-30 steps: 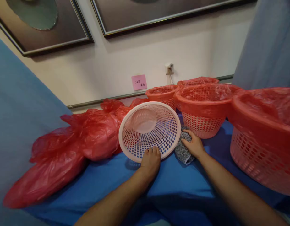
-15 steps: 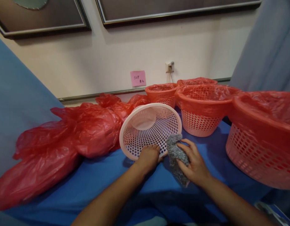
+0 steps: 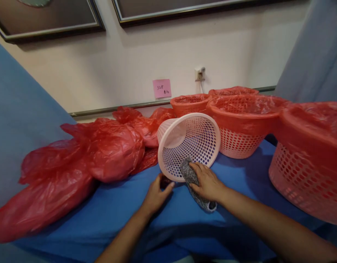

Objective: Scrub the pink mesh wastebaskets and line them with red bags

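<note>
A pale pink perforated plastic basket (image 3: 189, 146) lies tipped on its side, its mouth facing me. My right hand (image 3: 208, 182) grips a grey speckled cloth (image 3: 190, 176) and presses its upper end against the lower rim and inner wall of the basket. The rest of the cloth hangs down over the blue cover. At the lower left of the rim is my left hand (image 3: 157, 193), thumb and fingers apart in a curve. Its fingertips are partly hidden beside the rim, with dark shadow between them and the thumb.
Red plastic bags, bulging (image 3: 113, 149), lie along the left. On the right stand several pink baskets lined with red plastic, the nearest basket (image 3: 307, 175) being large. A blue cloth (image 3: 124, 208) covers the table. A pink note (image 3: 162, 88) and a socket (image 3: 199, 74) are on the wall.
The basket has turned and shifted slightly right and up. My left hand has moved from inside the basket to outside its lower-left rim. My right hand has brought the cloth left onto the rim.
</note>
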### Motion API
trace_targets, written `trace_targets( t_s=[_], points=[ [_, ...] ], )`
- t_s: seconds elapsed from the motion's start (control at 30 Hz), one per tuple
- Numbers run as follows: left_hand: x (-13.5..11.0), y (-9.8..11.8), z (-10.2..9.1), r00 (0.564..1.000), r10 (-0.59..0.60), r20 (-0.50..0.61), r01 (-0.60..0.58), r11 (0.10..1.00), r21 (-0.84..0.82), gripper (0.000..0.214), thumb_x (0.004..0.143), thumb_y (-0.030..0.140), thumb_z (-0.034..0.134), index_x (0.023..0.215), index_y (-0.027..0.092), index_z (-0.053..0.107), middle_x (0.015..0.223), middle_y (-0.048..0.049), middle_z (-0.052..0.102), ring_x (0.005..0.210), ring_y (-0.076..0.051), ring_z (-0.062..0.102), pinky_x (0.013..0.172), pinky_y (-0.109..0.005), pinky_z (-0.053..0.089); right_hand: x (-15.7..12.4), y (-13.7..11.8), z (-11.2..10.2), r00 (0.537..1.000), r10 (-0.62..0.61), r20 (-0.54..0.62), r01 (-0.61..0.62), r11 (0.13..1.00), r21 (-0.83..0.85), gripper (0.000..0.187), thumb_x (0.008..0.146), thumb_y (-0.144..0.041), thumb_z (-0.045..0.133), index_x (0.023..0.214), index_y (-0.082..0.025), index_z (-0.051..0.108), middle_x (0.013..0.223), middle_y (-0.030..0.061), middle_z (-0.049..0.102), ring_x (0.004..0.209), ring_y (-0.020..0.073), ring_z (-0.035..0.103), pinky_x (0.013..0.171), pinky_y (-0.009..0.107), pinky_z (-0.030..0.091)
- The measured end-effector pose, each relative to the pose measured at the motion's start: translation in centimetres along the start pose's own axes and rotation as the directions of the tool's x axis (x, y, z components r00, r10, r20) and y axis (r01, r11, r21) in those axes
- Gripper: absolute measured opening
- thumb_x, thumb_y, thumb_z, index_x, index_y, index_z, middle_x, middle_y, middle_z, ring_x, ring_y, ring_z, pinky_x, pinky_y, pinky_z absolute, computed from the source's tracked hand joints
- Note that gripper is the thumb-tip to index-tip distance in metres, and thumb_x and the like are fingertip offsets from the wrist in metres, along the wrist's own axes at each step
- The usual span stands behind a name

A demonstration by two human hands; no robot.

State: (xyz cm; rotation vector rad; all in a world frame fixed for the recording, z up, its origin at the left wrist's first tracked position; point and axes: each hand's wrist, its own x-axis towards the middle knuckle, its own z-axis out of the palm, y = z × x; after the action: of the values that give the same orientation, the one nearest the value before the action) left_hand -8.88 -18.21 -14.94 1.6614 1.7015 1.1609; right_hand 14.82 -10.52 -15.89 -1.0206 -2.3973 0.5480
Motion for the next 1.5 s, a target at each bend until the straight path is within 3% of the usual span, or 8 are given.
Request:
trace_targets(
  t_s=[0.1,0.27,0.5,0.73,0.9,1.03,1.23,1.5],
  points=[
    [0.5,0.2,0.9,0.990,0.086,0.113,-0.088,0.996,0.019,0.031,0.089,0.041,0.062,0.103,0.016,0.074,0.100,-0.0077,0.079,0.090,-0.024,0.074,0.083,-0.035,0.059,1.3,-0.6,1.0,0.993,-0.101,-0.057,0.109,0.980,0.167,0.067,0.079,-0.019,0.067,0.141,-0.017,0.040,0.145,0.0166,0.040,0.138,0.0264,0.040,0.117,0.046,0.036],
    [1.1,-0.3,-0.1,0.973,0.152,-0.176,-0.137,0.986,0.095,0.034,0.093,0.041,0.055,0.094,0.012,0.073,0.087,-0.0077,0.078,0.078,-0.021,0.070,0.075,-0.031,0.056,3.2,-2.3,2.2,0.963,-0.265,-0.050,0.267,0.914,0.306,0.056,0.083,-0.024,0.070,0.135,-0.023,0.050,0.140,0.0110,0.047,0.131,0.0225,0.049,0.113,0.041,0.042],
    [1.1,-1.0,-0.5,0.873,0.255,-0.415,-0.207,0.966,0.158,0.025,0.090,0.038,0.063,0.080,0.017,0.068,0.072,-0.0004,0.071,0.065,-0.015,0.063,0.066,-0.025,0.052,3.3,0.6,-1.2,0.998,-0.003,0.056,0.015,0.977,-0.212,0.040,0.086,-0.007,0.052,0.122,-0.015,0.066,0.143,0.0172,0.051,0.126,0.0295,0.052,0.104,0.044,0.048],
    [1.1,-1.0,0.1,0.891,0.240,-0.385,-0.204,0.970,0.133,0.021,0.089,0.038,0.065,0.087,0.018,0.067,0.078,-0.0017,0.072,0.071,-0.016,0.066,0.070,-0.026,0.055,3.7,-1.0,-0.2,0.997,-0.065,0.053,0.061,0.996,0.070,0.052,0.086,-0.014,0.060,0.136,-0.024,0.058,0.125,0.0105,0.061,0.115,0.0250,0.057,0.102,0.043,0.049],
    [1.2,-0.3,0.4,0.991,0.121,-0.057,-0.114,0.988,0.107,0.029,0.093,0.040,0.057,0.086,0.016,0.073,0.082,-0.0058,0.078,0.074,-0.021,0.071,0.071,-0.031,0.059,3.7,-1.8,2.7,0.985,-0.167,-0.036,0.165,0.873,0.459,0.058,0.084,-0.017,0.066,0.140,-0.032,0.056,0.133,0.0051,0.055,0.125,0.0189,0.055,0.109,0.038,0.045],
    [1.0,0.4,0.4,0.993,0.111,-0.035,-0.109,0.993,0.052,0.029,0.093,0.037,0.057,0.090,0.016,0.077,0.087,-0.0050,0.080,0.076,-0.022,0.073,0.074,-0.031,0.060,3.8,0.7,0.9,0.975,-0.204,0.085,0.179,0.955,0.238,0.053,0.083,-0.012,0.063,0.134,-0.030,0.063,0.139,0.0075,0.053,0.131,0.0225,0.052,0.110,0.039,0.044],
    [0.8,0.3,0.5,0.949,0.182,-0.258,-0.160,0.982,0.105,0.027,0.091,0.037,0.061,0.088,0.014,0.075,0.081,-0.0061,0.078,0.070,-0.020,0.070,0.071,-0.029,0.058,3.9,3.4,-2.5,0.980,0.176,-0.088,-0.193,0.947,-0.257,0.046,0.091,-0.008,0.047,0.130,-0.021,0.067,0.138,0.0182,0.054,0.121,0.0326,0.054,0.098,0.048,0.050],
    [1.2,-0.1,1.4,0.990,0.118,0.077,-0.122,0.991,0.048,0.025,0.094,0.036,0.059,0.101,0.018,0.075,0.097,-0.0063,0.080,0.089,-0.023,0.074,0.084,-0.034,0.059,3.2,1.5,0.6,0.960,-0.281,0.015,0.261,0.910,0.323,0.054,0.086,-0.018,0.066,0.137,-0.031,0.058,0.138,0.0060,0.054,0.128,0.0202,0.054,0.108,0.040,0.046]
  ],
)
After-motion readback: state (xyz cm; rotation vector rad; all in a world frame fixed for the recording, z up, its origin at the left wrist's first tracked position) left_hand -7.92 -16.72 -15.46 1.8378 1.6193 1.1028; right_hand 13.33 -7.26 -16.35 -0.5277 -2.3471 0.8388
